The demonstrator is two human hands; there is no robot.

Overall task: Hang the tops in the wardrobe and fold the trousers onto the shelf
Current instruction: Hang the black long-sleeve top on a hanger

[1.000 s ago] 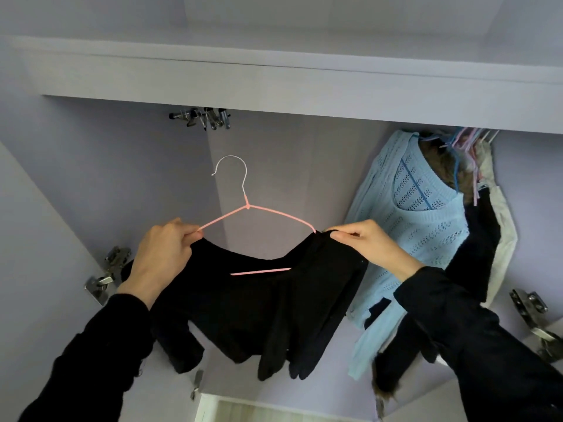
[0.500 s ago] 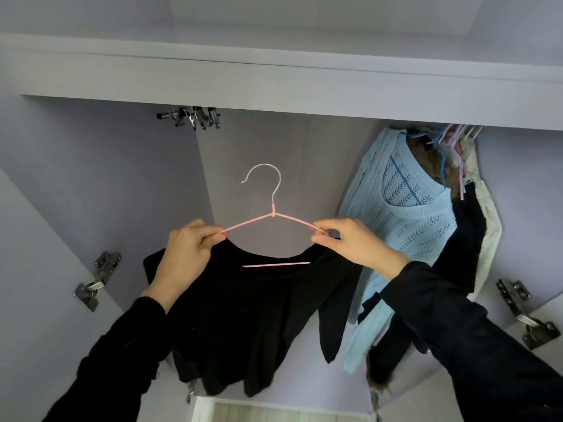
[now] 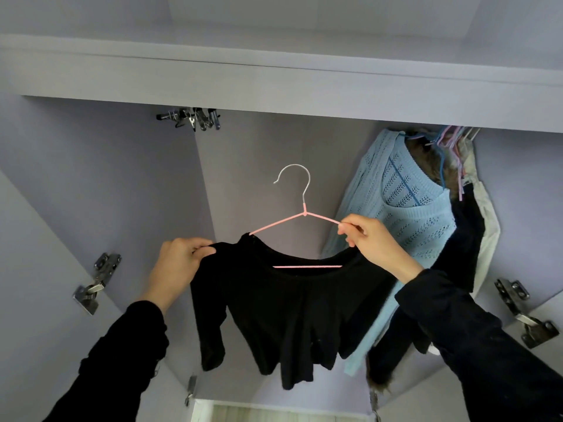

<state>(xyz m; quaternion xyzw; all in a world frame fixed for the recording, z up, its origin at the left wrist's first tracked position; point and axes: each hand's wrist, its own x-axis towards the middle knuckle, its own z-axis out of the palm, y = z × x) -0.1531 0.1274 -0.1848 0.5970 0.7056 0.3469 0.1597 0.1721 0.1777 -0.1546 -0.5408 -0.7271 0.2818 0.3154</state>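
1. Slippage is the main risk: the black top sits on the pink hanger held up inside the wardrobe, its right shoulder seemingly not yet seated.
2. The left hand pinches the top's shoulder; the right hand pinches the hanger's arm. Tugging could tilt it.
3. The blue sweater hanging just beside could snag the hook.
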